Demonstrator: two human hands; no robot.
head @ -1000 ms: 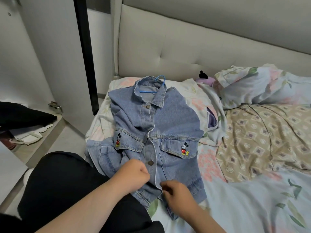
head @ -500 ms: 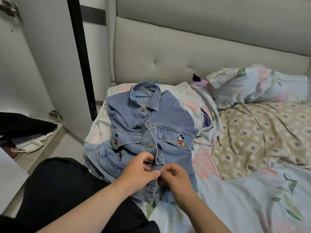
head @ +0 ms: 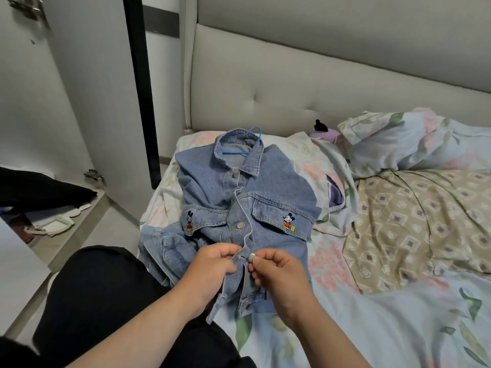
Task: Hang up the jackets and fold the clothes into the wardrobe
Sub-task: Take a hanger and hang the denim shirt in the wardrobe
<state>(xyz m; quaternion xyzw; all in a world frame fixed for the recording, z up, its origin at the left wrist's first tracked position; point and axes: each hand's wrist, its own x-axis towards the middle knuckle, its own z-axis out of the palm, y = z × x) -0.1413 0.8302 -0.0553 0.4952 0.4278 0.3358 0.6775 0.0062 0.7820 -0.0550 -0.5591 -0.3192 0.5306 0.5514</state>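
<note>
A denim jacket (head: 247, 203) lies flat on the bed (head: 398, 314), blue hanger (head: 248, 144) inside its collar. The left hand (head: 212, 264) pinches the buttonhole edge; the right hand (head: 276, 272) pinches a metal button (head: 251, 257), apparently to fasten it.

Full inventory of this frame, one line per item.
denim jacket: one, blue, front up on the bed
hanger: one, blue, inside the jacket collar, hook poking out
headboard: one, grey-beige, padded, behind the bed
pillow: one, pale floral, against the headboard
quilt: one, beige diamond pattern, right of the jacket
plush toy: one, purple, beside the pillow, partly hidden
wardrobe door: one, white, open, far left
dark garment: one, black, low, left of the wardrobe door
left hand: one, pinches the jacket's front edge
right hand: one, pinches a silver button
</note>
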